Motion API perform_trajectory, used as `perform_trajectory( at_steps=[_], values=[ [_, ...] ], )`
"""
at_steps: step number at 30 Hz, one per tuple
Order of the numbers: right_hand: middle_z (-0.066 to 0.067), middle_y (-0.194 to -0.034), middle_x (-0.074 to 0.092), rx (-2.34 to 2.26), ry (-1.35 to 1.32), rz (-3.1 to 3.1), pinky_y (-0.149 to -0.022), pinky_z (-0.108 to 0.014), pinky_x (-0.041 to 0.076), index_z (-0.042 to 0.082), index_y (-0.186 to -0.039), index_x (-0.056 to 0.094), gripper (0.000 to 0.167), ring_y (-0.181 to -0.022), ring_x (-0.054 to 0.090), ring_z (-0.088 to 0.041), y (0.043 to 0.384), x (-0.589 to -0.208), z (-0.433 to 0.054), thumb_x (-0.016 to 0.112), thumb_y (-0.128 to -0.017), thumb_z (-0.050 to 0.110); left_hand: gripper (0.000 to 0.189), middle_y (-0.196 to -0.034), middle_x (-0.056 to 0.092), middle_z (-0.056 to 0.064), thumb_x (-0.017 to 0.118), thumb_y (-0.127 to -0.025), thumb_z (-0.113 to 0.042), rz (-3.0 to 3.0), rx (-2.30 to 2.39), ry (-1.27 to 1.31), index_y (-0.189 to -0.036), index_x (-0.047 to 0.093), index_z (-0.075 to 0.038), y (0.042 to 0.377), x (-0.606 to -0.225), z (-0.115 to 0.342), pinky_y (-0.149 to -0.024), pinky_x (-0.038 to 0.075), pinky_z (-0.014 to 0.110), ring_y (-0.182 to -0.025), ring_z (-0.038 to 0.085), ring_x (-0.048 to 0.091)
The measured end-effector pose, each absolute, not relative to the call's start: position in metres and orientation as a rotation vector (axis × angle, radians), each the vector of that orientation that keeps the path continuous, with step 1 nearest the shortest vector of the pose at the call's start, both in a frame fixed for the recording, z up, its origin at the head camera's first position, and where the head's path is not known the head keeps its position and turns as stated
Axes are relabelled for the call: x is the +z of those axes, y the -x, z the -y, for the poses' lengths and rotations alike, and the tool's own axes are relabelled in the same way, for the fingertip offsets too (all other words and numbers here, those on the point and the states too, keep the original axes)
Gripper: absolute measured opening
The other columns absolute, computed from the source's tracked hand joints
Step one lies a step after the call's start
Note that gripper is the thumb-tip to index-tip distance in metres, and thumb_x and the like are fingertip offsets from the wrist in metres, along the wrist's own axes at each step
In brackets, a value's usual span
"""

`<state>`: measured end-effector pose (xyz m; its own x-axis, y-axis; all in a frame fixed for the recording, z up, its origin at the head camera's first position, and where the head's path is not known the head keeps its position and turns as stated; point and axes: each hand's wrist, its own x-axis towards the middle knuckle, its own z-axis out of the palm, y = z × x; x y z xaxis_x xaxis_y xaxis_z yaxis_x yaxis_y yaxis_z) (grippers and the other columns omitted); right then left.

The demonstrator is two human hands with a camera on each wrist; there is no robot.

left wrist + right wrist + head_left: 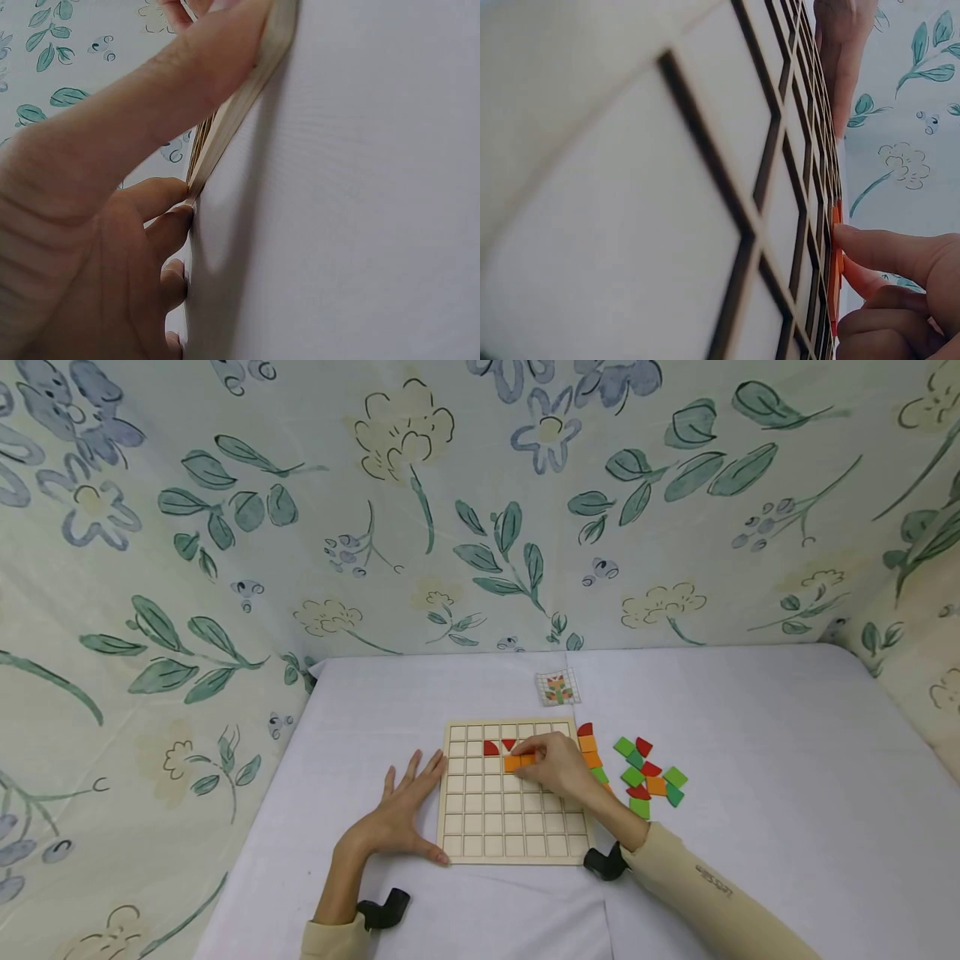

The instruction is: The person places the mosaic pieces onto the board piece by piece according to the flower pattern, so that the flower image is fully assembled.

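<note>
While the left hand [397, 818] is spread wide, its fingertips and thumb touching the edge of the grid board [513, 803] on the white surface [772, 752], the right hand [558, 768] pinches an orange tile [527, 760] at the board's upper part, just beside another orange square [512, 764]

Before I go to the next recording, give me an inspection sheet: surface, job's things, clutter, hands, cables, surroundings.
Surface: white cloth, lightly creased at the front.
Job's things: gridded wooden board, red pieces and orange pieces on it; loose coloured pieces to its right; patterned card behind.
Clutter: nothing seen.
Left hand: touches the board's left edge and near corner.
Right hand: pinches an orange piece at the grid.
Cables: nothing seen.
Surroundings: floral fabric behind and at both sides.
</note>
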<state>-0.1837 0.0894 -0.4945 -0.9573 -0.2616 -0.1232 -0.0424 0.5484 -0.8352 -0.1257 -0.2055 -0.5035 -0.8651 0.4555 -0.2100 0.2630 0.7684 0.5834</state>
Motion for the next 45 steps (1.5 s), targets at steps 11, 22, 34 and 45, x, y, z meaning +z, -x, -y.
perform_trajectory(
  at_steps=[11, 22, 34, 45],
  values=[
    [0.002, -0.054, 0.044, -1.412, 0.214, -2.519, -0.048, -0.021, 0.032, 0.009, -0.105, 0.081, 0.024, -0.049, 0.039, -0.012, 0.185, -0.493, -0.086, 0.086, -0.082, 0.008, 0.149, -0.176, 0.004, 0.002, 0.1, -0.053, -0.051, -2.624, 0.783, -0.555, -0.167, 0.012, -0.014, 0.127, -0.503, 0.204, -0.126, -0.014, 0.068, -0.162, 0.037, -0.012],
    [0.003, -0.058, 0.038, -1.414, 0.196, -2.536, -0.046, -0.021, 0.024, 0.008, -0.116, 0.078, 0.029, -0.049, 0.031, -0.012, 0.189, -0.472, -0.122, 0.081, -0.089, 0.018, 0.149, -0.176, 0.004, 0.002, 0.1, -0.053, -0.052, -2.627, 0.794, -0.567, -0.167, 0.013, -0.014, 0.127, -0.504, 0.203, -0.125, -0.014, 0.069, -0.162, 0.037, -0.012],
    [0.001, -0.067, 0.038, -1.318, -0.002, -2.584, -0.048, -0.023, 0.025, 0.009, -0.122, 0.076, 0.03, -0.057, 0.036, -0.015, 0.19, -0.475, -0.191, 0.076, -0.093, 0.02, 0.148, -0.176, 0.004, 0.003, 0.1, -0.053, -0.051, -2.624, 0.784, -0.569, -0.167, 0.013, -0.014, 0.126, -0.506, 0.204, -0.125, -0.014, 0.07, -0.162, 0.038, -0.011],
    [0.003, -0.061, 0.033, -1.318, -0.01, -2.577, -0.047, -0.022, 0.025, 0.005, -0.125, 0.074, 0.033, -0.052, 0.031, -0.011, 0.195, -0.487, -0.213, 0.077, -0.093, 0.016, 0.148, -0.176, 0.003, 0.003, 0.1, -0.054, -0.05, -2.621, 0.786, -0.554, -0.167, 0.012, -0.013, 0.125, -0.503, 0.205, -0.125, -0.015, 0.069, -0.162, 0.038, -0.012]
  ],
)
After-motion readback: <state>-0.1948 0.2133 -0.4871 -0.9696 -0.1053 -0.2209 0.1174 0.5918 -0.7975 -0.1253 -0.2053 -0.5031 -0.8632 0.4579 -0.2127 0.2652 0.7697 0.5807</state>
